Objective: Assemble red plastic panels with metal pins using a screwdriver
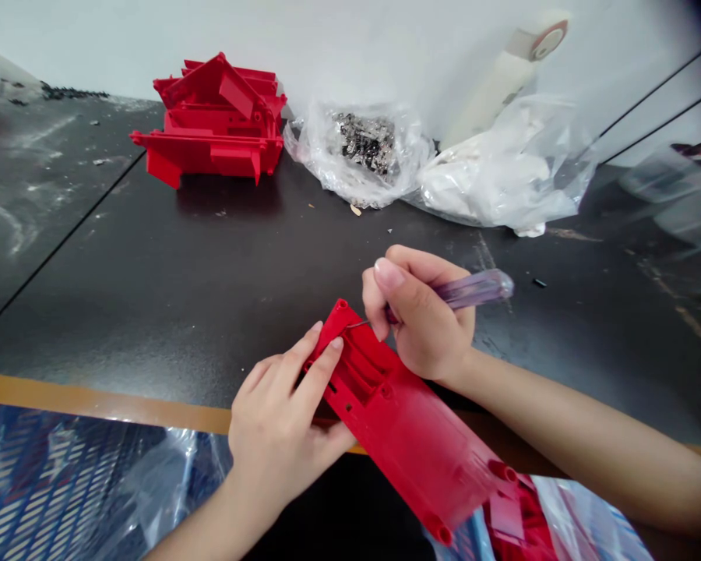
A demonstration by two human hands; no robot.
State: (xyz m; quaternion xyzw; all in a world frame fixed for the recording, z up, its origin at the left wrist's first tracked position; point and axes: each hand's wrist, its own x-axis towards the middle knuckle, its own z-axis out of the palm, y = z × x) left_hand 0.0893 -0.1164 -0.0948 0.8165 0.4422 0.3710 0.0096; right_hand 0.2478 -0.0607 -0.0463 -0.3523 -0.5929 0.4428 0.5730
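Steadying the red housing (397, 421) across the bench edge (93, 397), your left hand (283, 425) grips it closed so the screwdriver (473, 288), held tight in your right hand (424, 315), meets its corner post, with stacked housings (213, 121) well beyond that edge.

We count 1 left hand (280, 421), 1 right hand (420, 319), 1 screwdriver (473, 288), 1 red plastic housing (397, 413), 1 stack of red housings (216, 132) and 2 clear plastic bags (502, 175).

No legible text, labels, brands or numbers; no readable signs on anything in view.
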